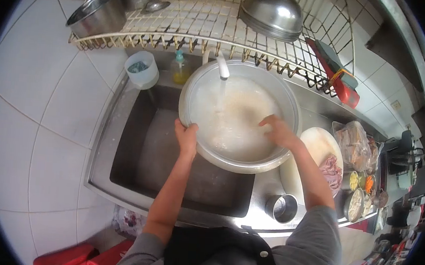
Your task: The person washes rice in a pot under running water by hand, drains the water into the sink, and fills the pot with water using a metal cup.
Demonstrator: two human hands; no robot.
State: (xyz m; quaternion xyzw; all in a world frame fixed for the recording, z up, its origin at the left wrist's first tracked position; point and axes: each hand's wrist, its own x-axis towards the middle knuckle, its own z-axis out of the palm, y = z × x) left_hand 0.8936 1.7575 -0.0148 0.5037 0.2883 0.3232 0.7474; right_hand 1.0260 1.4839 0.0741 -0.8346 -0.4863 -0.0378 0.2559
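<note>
Fingers clamped, the left hand (186,138) is held on the left rim of the metal basin (239,166), frame centre. Right of centre, the right hand's (278,133) parted fingers are apparently dipped in cloudy water (244,98). Beyond, water is poured from the white tap (223,69).

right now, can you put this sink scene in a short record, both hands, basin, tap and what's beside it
left grip: on the near-left edge of the metal basin
right grip: inside the basin's rim, fingers bent at the cloudy water; depth unclear
tap: running into the basin
left of basin: pump bottle, white container
right of basin: meat on a white board
above: wire rack
</note>
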